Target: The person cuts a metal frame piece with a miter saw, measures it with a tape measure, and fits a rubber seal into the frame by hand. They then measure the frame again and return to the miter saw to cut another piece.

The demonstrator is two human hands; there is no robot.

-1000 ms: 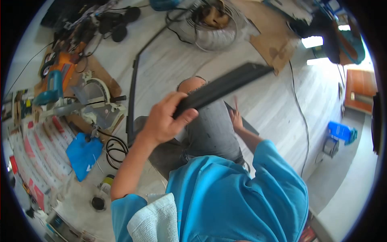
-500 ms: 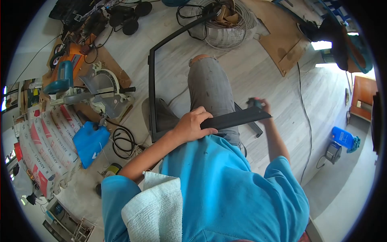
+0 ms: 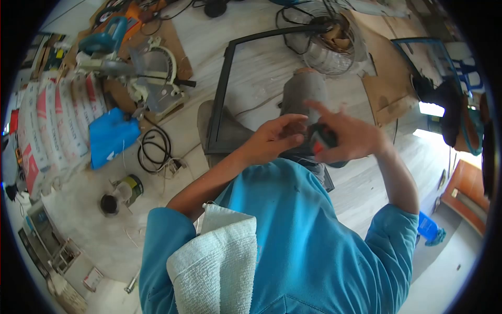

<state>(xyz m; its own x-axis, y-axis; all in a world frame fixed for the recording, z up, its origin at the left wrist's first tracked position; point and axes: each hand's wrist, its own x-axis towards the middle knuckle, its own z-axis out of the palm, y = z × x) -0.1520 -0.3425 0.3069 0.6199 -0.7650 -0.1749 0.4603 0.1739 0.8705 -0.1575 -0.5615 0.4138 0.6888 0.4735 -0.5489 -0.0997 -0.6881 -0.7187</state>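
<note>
My right hand (image 3: 351, 135) is closed around a small dark hand tool (image 3: 323, 137) with red on it. The tool is blurred and its kind is unclear. Close beside it, my left hand (image 3: 278, 138) has its fingers bent and its thumb apart, with nothing visible between them. A black rectangular frame (image 3: 221, 99) rests over my legs, its lower corner left of my left hand. My hands hide part of its lower side. Below them, a dark end of a bar (image 3: 328, 180) shows at the edge of my shirt.
A mitre saw (image 3: 151, 70) sits on cardboard at the left, near stacked printed bags (image 3: 63, 123) and a blue bag (image 3: 112, 137). Coiled black cable (image 3: 155, 152) and a can (image 3: 130, 188) lie closer. A wrapped cable coil (image 3: 334, 49) stands ahead, beside cardboard (image 3: 389, 97).
My left hand has let go of the wide black strip, which no longer shows. My right hand has come inward with the dark tool, close to my left. The view has shifted.
</note>
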